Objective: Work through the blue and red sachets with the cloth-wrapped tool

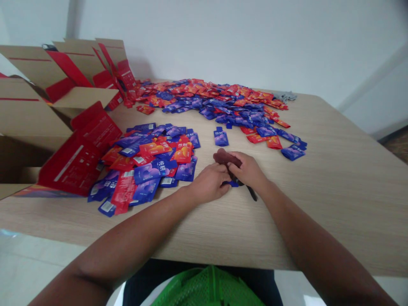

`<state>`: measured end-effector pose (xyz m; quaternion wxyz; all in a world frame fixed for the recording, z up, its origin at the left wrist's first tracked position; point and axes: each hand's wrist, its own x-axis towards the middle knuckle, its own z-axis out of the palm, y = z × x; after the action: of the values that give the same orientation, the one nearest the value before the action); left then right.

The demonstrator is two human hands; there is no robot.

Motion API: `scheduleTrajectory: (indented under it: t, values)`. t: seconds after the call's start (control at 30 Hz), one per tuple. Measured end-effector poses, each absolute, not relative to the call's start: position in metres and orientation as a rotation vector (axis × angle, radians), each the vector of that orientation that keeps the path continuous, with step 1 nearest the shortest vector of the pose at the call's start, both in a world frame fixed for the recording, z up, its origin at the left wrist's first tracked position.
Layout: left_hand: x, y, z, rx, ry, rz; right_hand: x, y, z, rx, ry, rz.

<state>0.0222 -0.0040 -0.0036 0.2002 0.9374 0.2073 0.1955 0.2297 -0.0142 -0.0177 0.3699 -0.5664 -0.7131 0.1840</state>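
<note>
Both hands meet over the table in front of me. My right hand (247, 172) is closed around a dark reddish-brown, soft-looking flat piece (222, 157); its kind is unclear. A thin black strip (252, 194) sticks out below that hand. Fingers curled, my left hand (211, 183) presses against the same spot, and what it grips is hidden. A bit of blue packet (235, 184) peeks out beneath the fingers. Just beyond the hands lies a single blue-purple pouch (221, 137), flat on the table. To the left of my left hand spreads a pile of blue and red-orange pouches (151, 170).
Open cardboard boxes with red flaps (76, 159) stand along the left side. A long heap of red and blue pouches (219, 100) runs across the back. Grey crumpled cloth (286, 97) lies at its right end. The wooden table (334, 191) extends right, with a wall behind.
</note>
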Motion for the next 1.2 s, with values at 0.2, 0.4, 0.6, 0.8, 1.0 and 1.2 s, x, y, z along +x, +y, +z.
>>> scheduleTrajectory:
  t: [0.2,0.4,0.6,0.8,1.0,1.2]
  values:
    - [0.022,-0.004,-0.003,2.626,0.569,0.545,0.231,-0.012,-0.022,-1.485,-1.837,0.413]
    - [0.021,-0.004,-0.004,2.627,0.55,0.565,0.235,-0.009,-0.026,-1.55,-1.833,0.264]
    - [0.021,-0.003,-0.006,2.648,0.553,0.569,0.236,-0.009,-0.026,-1.538,-1.744,0.231]
    - [0.02,-0.003,-0.007,2.643,0.584,0.57,0.231,-0.013,-0.025,-1.41,-1.827,0.331]
    - [0.02,-0.003,-0.006,2.633,0.552,0.567,0.242,-0.005,-0.029,-1.599,-1.834,0.227]
    - [0.021,-0.004,-0.004,2.624,0.57,0.557,0.244,-0.006,-0.027,-1.581,-1.689,0.185]
